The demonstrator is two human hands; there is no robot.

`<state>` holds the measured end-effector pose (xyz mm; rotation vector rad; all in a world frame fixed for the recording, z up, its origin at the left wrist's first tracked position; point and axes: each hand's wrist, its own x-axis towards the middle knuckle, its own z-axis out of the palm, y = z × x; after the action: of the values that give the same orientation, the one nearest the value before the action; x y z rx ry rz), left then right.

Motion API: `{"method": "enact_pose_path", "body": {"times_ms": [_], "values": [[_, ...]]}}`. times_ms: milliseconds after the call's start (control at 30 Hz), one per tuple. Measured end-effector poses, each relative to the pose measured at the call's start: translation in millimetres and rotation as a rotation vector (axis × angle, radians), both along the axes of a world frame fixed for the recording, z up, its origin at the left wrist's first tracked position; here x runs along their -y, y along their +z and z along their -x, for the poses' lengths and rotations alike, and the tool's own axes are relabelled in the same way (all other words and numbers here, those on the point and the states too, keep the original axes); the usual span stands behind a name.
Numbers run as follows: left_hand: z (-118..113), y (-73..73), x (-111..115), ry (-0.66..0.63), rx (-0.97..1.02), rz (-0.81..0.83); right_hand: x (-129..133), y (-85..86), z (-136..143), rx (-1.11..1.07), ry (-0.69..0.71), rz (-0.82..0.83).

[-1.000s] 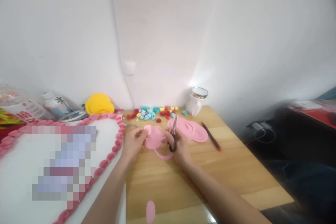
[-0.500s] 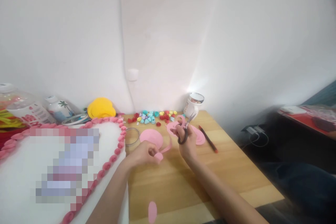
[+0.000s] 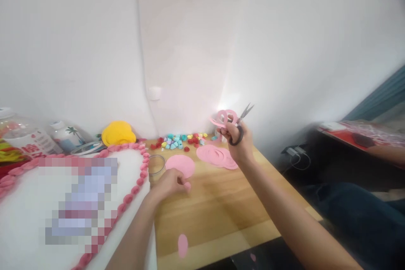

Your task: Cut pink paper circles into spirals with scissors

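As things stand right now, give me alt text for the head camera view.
A person's right hand raises black-handled scissors with blades apart and a curling pink paper strip, while the left hand pinches a small pink piece. Pink paper discs lie on the wooden table, beside a white board edged with pink rolls.

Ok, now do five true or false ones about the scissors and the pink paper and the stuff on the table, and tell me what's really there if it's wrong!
1. The right hand holds the scissors. True.
2. The blades are shut tight. False: their tips are apart.
3. The left hand pinches a small pink piece. True.
4. The yellow thing is right of the little coloured pieces. False: it is left of them.
5. The thin ring is left of the big pink circle. True.
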<state>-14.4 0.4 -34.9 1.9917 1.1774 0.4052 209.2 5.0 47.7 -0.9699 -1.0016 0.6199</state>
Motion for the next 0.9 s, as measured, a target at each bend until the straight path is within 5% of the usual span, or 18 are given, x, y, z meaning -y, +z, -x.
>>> {"method": "enact_pose_path", "body": {"times_ms": [67, 233, 400, 567, 733, 900], "values": [[-0.9, -0.3, -2.4, 0.057, -0.023, -0.082, -7.8, -5.1, -5.4, -0.005, -0.008, -0.005], [-2.0, -0.4, -10.2, 0.247, -0.061, -0.348, -14.3, -45.4, -14.7, 0.161, 0.031, 0.295], [-3.3, -9.1, -12.1, 0.196, -0.111, -0.436, -6.7, -83.1, -33.4, 0.256, -0.03, 0.504], [-2.4, -14.1, -13.7, 0.145, -0.175, -0.464, 3.2, -83.8, -40.0, 0.277, -0.091, 0.497], [-1.0, -12.5, -12.5, 0.11, -0.213, -0.505, 12.4, -78.1, -7.1, 0.23, 0.214, 0.481], [-4.1, -9.7, -9.9, 0.095, -0.234, -0.522, 2.9, -86.1, 30.8, 0.166, 0.31, 0.414]]}}
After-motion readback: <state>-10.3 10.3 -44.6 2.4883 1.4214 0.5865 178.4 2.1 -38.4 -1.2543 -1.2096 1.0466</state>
